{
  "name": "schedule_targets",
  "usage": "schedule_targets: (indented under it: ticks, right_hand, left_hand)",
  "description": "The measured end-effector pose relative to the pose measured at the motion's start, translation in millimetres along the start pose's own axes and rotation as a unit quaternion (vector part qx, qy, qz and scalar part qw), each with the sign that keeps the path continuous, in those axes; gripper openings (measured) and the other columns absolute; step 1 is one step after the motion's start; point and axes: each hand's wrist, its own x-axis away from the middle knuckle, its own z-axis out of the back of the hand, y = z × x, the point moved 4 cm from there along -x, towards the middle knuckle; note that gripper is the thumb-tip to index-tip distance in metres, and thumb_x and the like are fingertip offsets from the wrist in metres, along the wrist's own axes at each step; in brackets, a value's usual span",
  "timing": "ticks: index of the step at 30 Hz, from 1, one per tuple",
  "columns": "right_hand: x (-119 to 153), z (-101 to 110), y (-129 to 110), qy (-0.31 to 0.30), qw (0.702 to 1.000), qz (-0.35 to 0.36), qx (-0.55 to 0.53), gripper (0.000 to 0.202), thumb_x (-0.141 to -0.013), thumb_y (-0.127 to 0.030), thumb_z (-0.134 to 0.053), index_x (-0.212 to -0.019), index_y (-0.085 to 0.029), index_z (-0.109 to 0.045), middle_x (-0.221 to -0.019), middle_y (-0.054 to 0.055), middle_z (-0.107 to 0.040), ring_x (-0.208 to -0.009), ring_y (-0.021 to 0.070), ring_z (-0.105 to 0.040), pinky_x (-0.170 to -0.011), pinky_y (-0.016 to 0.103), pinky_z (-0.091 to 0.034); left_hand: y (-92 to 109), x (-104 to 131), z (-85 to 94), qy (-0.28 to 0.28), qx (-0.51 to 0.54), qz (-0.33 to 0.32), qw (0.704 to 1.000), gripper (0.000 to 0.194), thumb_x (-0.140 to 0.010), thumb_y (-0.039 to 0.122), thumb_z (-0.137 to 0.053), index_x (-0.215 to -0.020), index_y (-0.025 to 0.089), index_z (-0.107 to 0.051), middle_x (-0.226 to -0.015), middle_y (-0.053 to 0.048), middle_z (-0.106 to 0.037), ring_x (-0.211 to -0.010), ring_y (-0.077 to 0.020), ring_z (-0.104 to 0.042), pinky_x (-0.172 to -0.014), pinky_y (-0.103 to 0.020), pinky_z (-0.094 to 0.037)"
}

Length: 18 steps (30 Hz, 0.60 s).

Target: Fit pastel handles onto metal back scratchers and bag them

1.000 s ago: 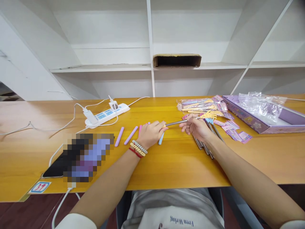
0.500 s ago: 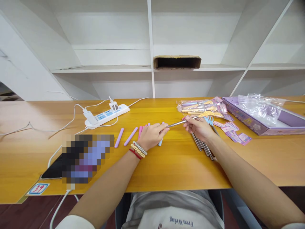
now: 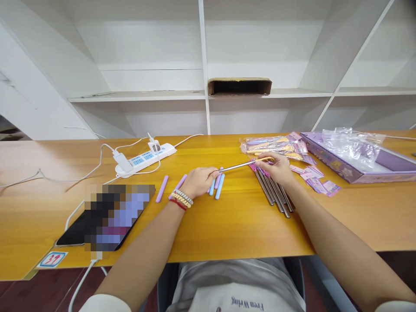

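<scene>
A thin metal back scratcher (image 3: 237, 166) with an orange end is stretched between my two hands above the table. My left hand (image 3: 202, 182) is closed around its left end, fingers pinched together. At the right, my right hand (image 3: 276, 168) grips the orange end, whose claw shape is mostly hidden by the fingers. Below my right hand lie several metal rods (image 3: 273, 193) with pink claw heads (image 3: 252, 165). Around my left hand are short coloured tubes, among them a purple tube (image 3: 162, 189) and a blue tube (image 3: 219, 186).
Bagged back scratchers (image 3: 273, 146) lie at the back, beside small printed cards (image 3: 316, 180). A purple box (image 3: 360, 175) holds clear plastic bags (image 3: 351, 147). On the left are a power strip (image 3: 146, 159), cables and a tablet (image 3: 69, 229). White shelves (image 3: 136, 94) stand behind.
My left hand has moved slightly left, and more of the rod and orange end shows between my hands. My right hand has shifted, uncovering pink heads on the rods below.
</scene>
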Motion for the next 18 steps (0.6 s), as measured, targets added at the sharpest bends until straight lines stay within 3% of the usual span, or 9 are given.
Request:
schedule_targets:
  ticks: [3,7,11,15,18]
  right_hand:
    - [2,-1,-3,-0.062,0.99,0.056,0.111,0.02,-0.066,-0.036,-0.073,-0.075,-0.019,-0.068,-0.078,0.004,-0.067,-0.069,0.0163,-0.061,-0.063,0.028,-0.048]
    - [3,-1,-8,-0.104,0.979,0.086,0.152,0.018,-0.07,-0.036,-0.07,-0.075,-0.019,-0.07,-0.078,0.003,-0.068,-0.075,0.0165,-0.061,-0.071,0.029,-0.046]
    - [4,-1,-12,-0.135,0.98,0.047,0.138,0.021,-0.07,-0.038,-0.07,-0.075,-0.017,-0.071,-0.069,0.003,-0.065,-0.062,0.014,-0.057,-0.06,0.027,-0.045]
    - [7,-1,-11,-0.156,0.984,-0.015,0.09,0.024,-0.068,-0.04,-0.07,-0.072,-0.016,-0.069,-0.056,0.001,-0.059,-0.048,0.0112,-0.05,-0.047,0.025,-0.041]
    - [7,-1,-6,-0.156,0.985,-0.04,0.064,0.025,-0.066,-0.04,-0.071,-0.07,-0.016,-0.068,-0.055,0.001,-0.058,-0.045,0.0097,-0.048,-0.043,0.024,-0.039]
  left_hand:
    - [-4,1,3.7,-0.014,-0.006,0.022,1.0,0.037,-0.093,0.039,-0.03,-0.083,0.022,-0.062,-0.059,0.003,-0.063,-0.053,-0.0126,-0.056,-0.058,-0.025,-0.038]
    - [-9,2,7.3,-0.035,-0.02,0.038,0.998,0.031,-0.091,0.04,-0.038,-0.101,0.023,-0.061,-0.051,0.005,-0.06,-0.042,-0.0117,-0.053,-0.056,-0.025,-0.039]
    - [-11,3,5.7,-0.028,-0.048,0.018,0.998,0.026,-0.087,0.039,-0.046,-0.098,0.023,-0.064,-0.053,0.005,-0.063,-0.049,-0.0131,-0.059,-0.058,-0.025,-0.04]
    - [-9,4,2.8,0.025,-0.079,-0.027,0.996,0.024,-0.086,0.04,-0.05,-0.09,0.022,-0.066,-0.077,-0.001,-0.071,-0.073,-0.0162,-0.065,-0.065,-0.026,-0.041]
    - [-10,5,1.5,0.054,-0.079,-0.033,0.995,0.026,-0.087,0.039,-0.048,-0.091,0.021,-0.066,-0.086,-0.003,-0.072,-0.078,-0.0169,-0.065,-0.069,-0.026,-0.042]
